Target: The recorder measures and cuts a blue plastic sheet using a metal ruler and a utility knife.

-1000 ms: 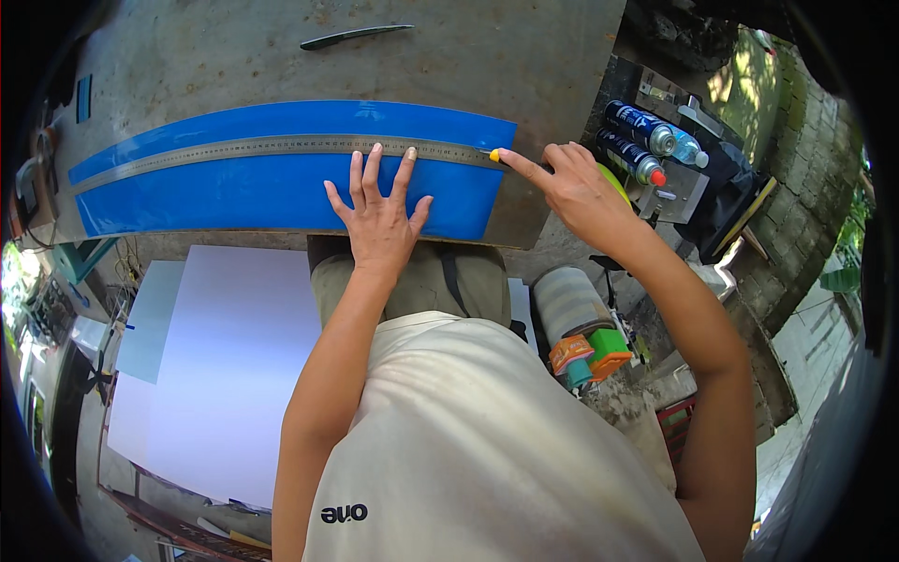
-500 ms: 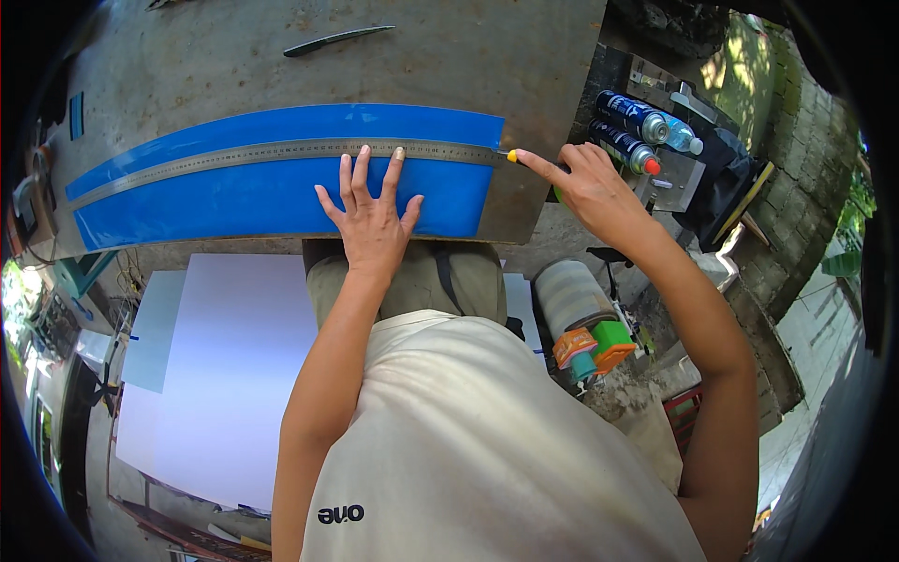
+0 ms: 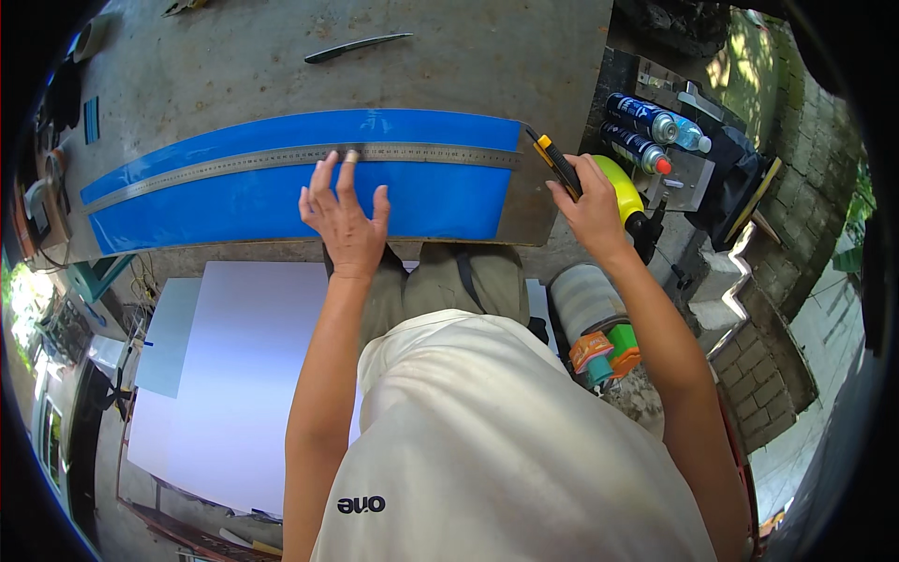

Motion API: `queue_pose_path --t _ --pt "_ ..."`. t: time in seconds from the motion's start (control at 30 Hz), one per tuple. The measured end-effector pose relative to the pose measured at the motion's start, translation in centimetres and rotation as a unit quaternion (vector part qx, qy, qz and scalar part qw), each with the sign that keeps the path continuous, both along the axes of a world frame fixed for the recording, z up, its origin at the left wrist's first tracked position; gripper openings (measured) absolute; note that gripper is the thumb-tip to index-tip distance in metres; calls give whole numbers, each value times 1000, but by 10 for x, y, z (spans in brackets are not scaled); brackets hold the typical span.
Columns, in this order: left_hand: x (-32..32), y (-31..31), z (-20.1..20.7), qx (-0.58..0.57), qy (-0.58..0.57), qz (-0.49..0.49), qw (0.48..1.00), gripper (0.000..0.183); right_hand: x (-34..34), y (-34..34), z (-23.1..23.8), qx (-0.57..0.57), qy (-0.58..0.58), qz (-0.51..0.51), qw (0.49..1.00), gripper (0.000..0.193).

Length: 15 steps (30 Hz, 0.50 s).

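Observation:
A long blue sheet (image 3: 412,201) lies along the near edge of the metal-topped table. Across it, lengthwise, runs a steel ruler (image 3: 253,166). My left hand (image 3: 343,223) is open, its fingers bent forward with two fingertips on the ruler near the middle and the thumb apart. Just off the sheet's right end, my right hand (image 3: 592,208) grips a yellow and black utility knife (image 3: 557,165). The knife is tilted, its tip pointing up and left toward the sheet's far right corner.
A dark knife-like blade (image 3: 358,48) lies farther back on the table (image 3: 234,75). To the right are spray cans (image 3: 641,118), a water bottle (image 3: 691,134) and a yellow spray bottle (image 3: 620,187). White sheets (image 3: 243,375) lie lower left; an orange and green container (image 3: 604,356) stands lower right.
My right hand has drawn the utility knife back from the ruler's right end and turned it more upright. My left hand has slid left along the ruler, its fingers closer together.

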<state>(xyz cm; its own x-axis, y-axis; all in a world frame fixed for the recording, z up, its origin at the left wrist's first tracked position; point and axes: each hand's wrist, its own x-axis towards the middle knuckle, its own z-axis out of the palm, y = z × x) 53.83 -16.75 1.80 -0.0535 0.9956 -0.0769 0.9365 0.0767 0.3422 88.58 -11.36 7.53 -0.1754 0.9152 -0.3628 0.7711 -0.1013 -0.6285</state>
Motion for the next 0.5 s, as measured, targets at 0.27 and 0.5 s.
queue_pose_path --t 0.27,0.5 --pt "-144 28 -35 61 84 100 989 61 -40 -16 -48 82 45 -99 991 31" --pt "-158 34 -53 77 86 103 988 60 -42 -17 -49 80 43 -111 990 31"
